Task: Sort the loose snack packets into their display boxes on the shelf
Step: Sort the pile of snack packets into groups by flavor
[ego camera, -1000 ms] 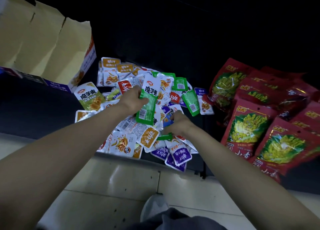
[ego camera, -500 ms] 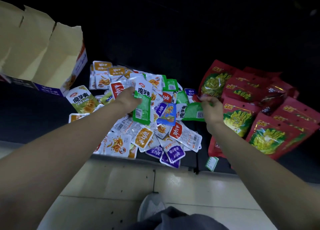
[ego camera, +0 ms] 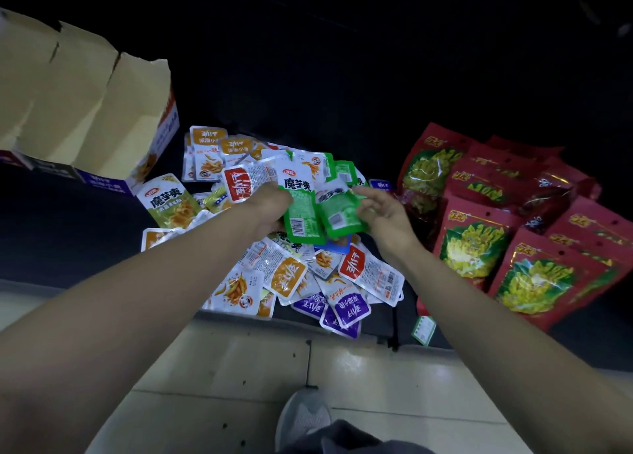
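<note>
My left hand (ego camera: 270, 203) is closed on a green konjac packet (ego camera: 301, 210), gripping its left edge so it stands upright above the pile of loose snack packets (ego camera: 294, 275) on the dark shelf (ego camera: 85, 234). My right hand (ego camera: 383, 214) pinches a second green packet (ego camera: 339, 210) by its right side, its left edge touching the first. The pile reaches the shelf's front edge. An open cardboard display box (ego camera: 85, 111) sits at the shelf's left end, red bags (ego camera: 479, 248) at the right.
</note>
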Motion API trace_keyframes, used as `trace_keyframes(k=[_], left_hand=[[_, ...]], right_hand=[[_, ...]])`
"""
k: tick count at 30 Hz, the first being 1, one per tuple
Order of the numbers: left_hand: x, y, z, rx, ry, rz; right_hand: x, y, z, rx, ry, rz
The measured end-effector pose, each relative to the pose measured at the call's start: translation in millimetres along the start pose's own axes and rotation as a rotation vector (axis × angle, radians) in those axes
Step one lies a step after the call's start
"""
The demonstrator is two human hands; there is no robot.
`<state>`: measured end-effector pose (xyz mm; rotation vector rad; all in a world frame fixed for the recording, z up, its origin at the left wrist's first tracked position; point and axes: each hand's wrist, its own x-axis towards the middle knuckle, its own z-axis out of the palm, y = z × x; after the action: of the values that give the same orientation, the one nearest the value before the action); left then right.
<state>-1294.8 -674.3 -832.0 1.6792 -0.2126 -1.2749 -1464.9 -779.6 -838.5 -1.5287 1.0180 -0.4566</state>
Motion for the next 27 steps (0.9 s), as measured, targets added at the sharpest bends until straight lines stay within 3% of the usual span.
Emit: trace_keyframes(k=[3, 7, 11, 17, 20, 24, 27], left_hand=[[-1.5, -0.7, -2.4, -0.040, -0.028, -0.003], [8.5, -6.1, -11.6, 0.263, 0.051, -0.005], [19.5, -9.0, -16.9, 0.124, 0.067, -0.031], [27.5, -4.7, -25.2, -0.078, 0.160, -0.054], [22.2, 1.5, -22.1, -0.201, 0.139, -0.074], [32.4, -5.4, -29.2, -0.183, 0.151, -0.055], [23.3, 1.5, -34.2, -0.262, 0.185, -0.067]], right_hand=[[1.0, 4.7, 19.4, -0.060, -0.100, -0.008], [7.8, 1.3, 25.3, -0.069, -0.228, -0.044], [16.7, -3.9, 27.7, 0.011, -0.279, -0.059], [30.8, -6.0, 29.3, 0.132, -0.154, -0.047], [32.2, -4.8, 37.6, 0.081, -0.238, -0.048], [35.2, -7.1, 42.1, 0.027, -0.344, -0.051], [41.8, -7.4, 42.6, -0.003, -0.324, -0.042]])
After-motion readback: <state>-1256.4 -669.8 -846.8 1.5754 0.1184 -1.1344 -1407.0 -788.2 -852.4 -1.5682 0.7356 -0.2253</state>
